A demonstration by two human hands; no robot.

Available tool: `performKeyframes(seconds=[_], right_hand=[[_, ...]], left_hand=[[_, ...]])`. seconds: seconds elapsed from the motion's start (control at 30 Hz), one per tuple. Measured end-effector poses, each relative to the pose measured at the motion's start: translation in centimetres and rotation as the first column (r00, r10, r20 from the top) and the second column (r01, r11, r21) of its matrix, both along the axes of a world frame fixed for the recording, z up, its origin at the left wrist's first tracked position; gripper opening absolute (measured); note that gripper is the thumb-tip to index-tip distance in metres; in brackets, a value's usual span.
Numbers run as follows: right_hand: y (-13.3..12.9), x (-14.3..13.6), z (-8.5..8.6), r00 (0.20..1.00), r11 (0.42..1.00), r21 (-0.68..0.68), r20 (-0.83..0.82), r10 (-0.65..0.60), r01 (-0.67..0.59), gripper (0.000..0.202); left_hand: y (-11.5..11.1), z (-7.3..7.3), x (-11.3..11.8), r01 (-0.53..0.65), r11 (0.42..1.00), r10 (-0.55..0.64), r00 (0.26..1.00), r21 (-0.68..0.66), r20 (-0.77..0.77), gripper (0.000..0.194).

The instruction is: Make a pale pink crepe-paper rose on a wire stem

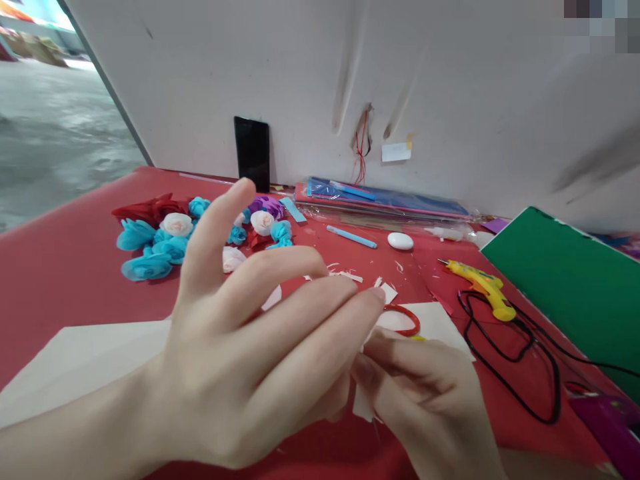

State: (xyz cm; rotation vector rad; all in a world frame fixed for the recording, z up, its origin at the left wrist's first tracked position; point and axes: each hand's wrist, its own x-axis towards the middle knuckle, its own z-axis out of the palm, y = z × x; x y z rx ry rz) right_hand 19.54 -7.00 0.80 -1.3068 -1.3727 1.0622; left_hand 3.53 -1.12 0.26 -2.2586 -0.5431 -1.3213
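White paper (364, 404) pinched between both hands (345, 353).

Fingers (310, 317) over red flat tabletop (320, 443). Beyond-left: blue ruffled papery flowers (146, 266); behind them, black rectangular glass phone (253, 155). Directly beyond: slim blue plastic pen (351, 236). Right of fingers: yellow pistol-shaped plastic glue gun (483, 285), left of green rectangular board (565, 287).

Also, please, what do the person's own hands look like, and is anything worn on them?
Both the left hand and the right hand are bare, without gloves. No ring shows on the visible fingers. No sleeve, watch or bracelet shows at the left wrist.
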Motion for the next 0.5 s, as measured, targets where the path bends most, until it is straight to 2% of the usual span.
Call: performKeyframes(seconds=[0.17, 0.3, 0.5], right_hand=[[0.06, 0.40, -0.50, 0.990, 0.974, 0.208, 0.125, 0.059, -0.084, 0.027], [0.07, 0.57, -0.50, 0.977, 0.964, 0.240, 0.202, 0.066, -0.114, 0.024], [0.21, 0.51, -0.13, 0.978, 0.935, 0.341, 0.205, 0.025, -0.095, 0.023]], left_hand=[[-0.12, 0.12, -0.08, 0.026, 1.000, -0.025, 0.998, -0.017, 0.063, 0.019], [-0.17, 0.31, -0.08, 0.062, 0.998, -0.061, 0.990, -0.002, 0.126, 0.015], [-0.31, 0.37, -0.15, 0.043, 0.999, -0.039, 0.993, -0.031, 0.108, 0.014]])
